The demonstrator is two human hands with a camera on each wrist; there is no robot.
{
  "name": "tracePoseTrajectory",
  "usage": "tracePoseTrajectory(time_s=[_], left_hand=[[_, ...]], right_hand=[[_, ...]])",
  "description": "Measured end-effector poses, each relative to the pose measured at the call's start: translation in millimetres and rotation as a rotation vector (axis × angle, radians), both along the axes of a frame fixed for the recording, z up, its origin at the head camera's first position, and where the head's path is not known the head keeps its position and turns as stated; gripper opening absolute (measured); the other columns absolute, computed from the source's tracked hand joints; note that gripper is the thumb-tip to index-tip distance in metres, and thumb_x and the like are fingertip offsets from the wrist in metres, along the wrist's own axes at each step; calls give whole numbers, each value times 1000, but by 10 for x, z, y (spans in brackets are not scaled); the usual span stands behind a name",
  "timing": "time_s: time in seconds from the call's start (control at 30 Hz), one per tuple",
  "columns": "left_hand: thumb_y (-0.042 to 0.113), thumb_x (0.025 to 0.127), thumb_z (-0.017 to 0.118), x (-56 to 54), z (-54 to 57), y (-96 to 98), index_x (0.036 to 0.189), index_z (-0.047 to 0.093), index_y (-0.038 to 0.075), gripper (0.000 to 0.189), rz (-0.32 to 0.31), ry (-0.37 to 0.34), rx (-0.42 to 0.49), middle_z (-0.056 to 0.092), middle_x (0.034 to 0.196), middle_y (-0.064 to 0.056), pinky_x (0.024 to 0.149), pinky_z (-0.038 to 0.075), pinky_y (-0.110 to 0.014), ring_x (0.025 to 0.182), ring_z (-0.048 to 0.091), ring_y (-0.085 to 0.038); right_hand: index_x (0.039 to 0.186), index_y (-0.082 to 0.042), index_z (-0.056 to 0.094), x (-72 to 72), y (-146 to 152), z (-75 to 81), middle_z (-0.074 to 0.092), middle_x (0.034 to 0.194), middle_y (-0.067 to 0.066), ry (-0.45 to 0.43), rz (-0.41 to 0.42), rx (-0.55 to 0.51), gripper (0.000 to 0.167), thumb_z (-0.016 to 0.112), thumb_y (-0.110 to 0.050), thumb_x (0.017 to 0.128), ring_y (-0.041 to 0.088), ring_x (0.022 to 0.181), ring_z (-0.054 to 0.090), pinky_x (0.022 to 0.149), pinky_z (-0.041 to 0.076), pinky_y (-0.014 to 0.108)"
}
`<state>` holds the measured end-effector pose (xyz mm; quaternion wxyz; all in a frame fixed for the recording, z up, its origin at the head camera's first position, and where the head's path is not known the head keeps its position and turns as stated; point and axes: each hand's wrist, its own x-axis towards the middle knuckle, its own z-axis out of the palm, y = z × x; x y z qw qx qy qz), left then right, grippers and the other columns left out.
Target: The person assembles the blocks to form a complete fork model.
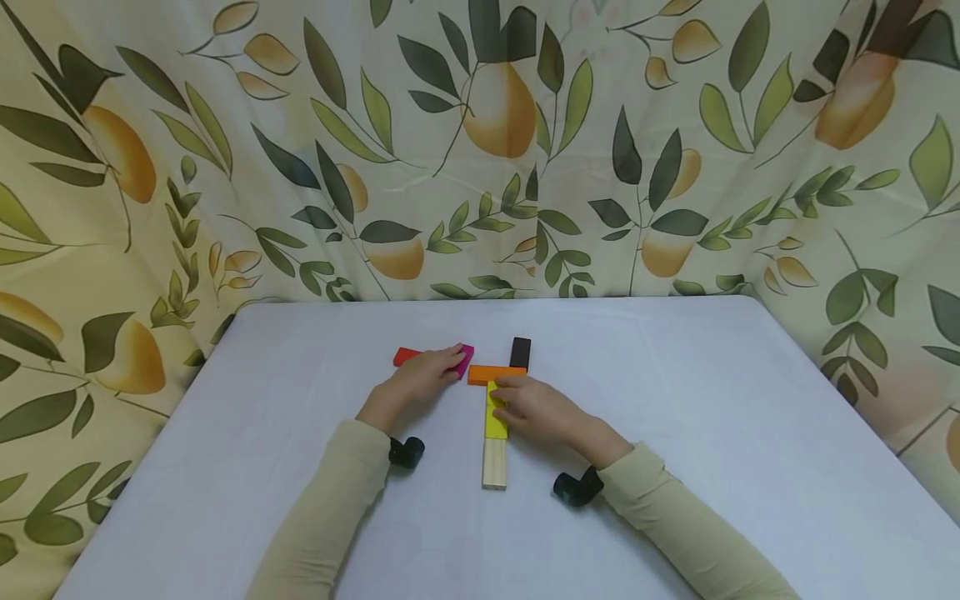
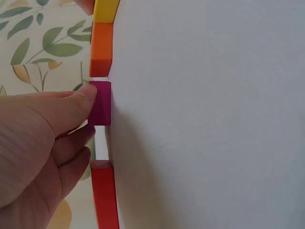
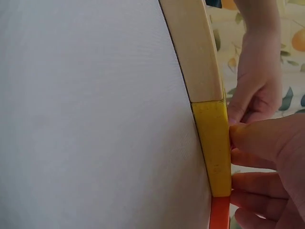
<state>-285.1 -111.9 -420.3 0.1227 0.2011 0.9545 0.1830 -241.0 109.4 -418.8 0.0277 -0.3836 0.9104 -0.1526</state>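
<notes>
My left hand (image 1: 422, 372) pinches a magenta block (image 2: 101, 103), the thumb over one side and the fingers behind it. The magenta block stands between a red block (image 2: 105, 195) and an orange block (image 2: 101, 47), with a narrow gap on the orange side. My right hand (image 1: 543, 410) touches a yellow block (image 3: 213, 148) with its thumb and fingertips, and reaches the right end of the orange block. Yellow meets the middle of the orange block, and a plain wooden block (image 1: 494, 464) continues the line at its near end.
A black block (image 1: 520, 353) lies behind the right end of the orange one. All blocks are on a white-covered table (image 1: 225, 517). Behind the table hangs a curtain (image 1: 480, 225) printed with fruit and leaves.
</notes>
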Motion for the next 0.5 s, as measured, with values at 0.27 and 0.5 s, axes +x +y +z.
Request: tracePoseTrajectory(time_s=[0.27, 0.5], left_hand=[[22, 91, 57, -38, 80, 33, 140, 41, 19, 51, -2, 39, -53, 42, 140, -2, 100, 36, -37, 126, 39, -21], [19, 92, 57, -78, 105, 40, 140, 40, 17, 51, 12, 3, -47, 45, 137, -4, 99, 37, -38, 124, 41, -23]], right_hand=[[117, -3, 62, 6, 8, 7, 56, 124, 13, 1, -14, 10, 35, 60, -24, 90, 25, 114, 52, 93, 43, 37], [118, -2, 62, 10, -11, 13, 56, 124, 13, 3, -13, 16, 36, 60, -24, 90, 24, 114, 52, 93, 43, 36]])
